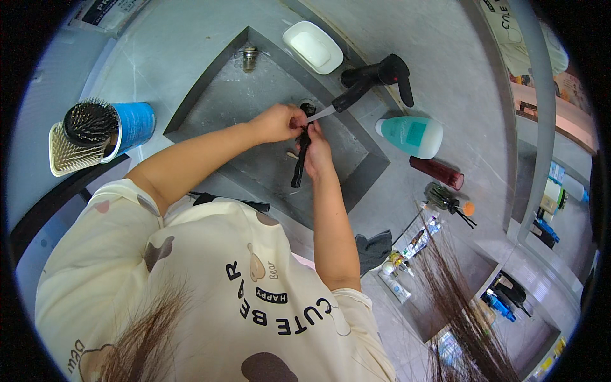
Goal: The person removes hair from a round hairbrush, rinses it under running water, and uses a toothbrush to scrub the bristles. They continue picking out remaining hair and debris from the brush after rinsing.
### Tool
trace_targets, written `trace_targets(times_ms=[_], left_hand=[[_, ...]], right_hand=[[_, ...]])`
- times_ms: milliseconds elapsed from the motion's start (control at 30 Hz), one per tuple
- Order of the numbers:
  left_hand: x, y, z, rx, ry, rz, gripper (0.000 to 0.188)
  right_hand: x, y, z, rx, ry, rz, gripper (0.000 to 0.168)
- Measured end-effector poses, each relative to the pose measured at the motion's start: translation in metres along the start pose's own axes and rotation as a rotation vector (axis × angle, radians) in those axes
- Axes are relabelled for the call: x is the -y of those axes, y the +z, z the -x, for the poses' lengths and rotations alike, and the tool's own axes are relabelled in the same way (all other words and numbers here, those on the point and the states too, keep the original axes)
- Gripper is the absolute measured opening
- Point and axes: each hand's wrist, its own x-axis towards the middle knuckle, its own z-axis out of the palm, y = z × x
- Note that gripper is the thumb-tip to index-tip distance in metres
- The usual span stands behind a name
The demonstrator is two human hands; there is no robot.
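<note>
Both of my hands are over a grey stone sink [215, 98], under the black faucet [367, 81]. A stream of water [321, 114] runs from its spout onto a long, narrow black object [300, 162]. My right hand [318, 150] grips this object along its middle, with its smooth lower end pointing toward me. My left hand [281, 123] has its fingers bent and pinched together at the object's upper part, where the water lands. What those fingertips hold is hidden. A small pale piece [292, 155] lies in the basin beside the black object.
A white soap dish [313, 47] sits on the sink's back rim. A metal drain stopper [249, 59] is in the far corner. Right of the faucet lie a teal bottle [410, 137] and a dark red cylinder [437, 172]. Hairbrushes stand in a blue cup [135, 125] at left.
</note>
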Motion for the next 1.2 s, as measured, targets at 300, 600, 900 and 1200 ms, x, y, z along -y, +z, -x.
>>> trace_targets(times_ms=[300,600,900,1200], left_hand=[[0.021,0.013,0.0,0.008,-0.091,0.439,0.02],[0.015,0.011,-0.003,0.009,-0.138,0.294,0.022],[-0.003,0.001,-0.01,0.037,-0.07,-0.115,0.018],[0.0,0.004,-0.006,-0.037,-0.036,-0.135,0.019]], right_hand=[[0.01,0.0,0.008,-0.064,-0.021,-0.092,0.039],[0.009,0.004,0.01,-0.063,0.003,-0.132,0.042],[0.008,0.014,0.009,-0.163,-0.076,0.134,0.04],[0.001,0.017,0.007,-0.187,-0.102,0.067,0.037]])
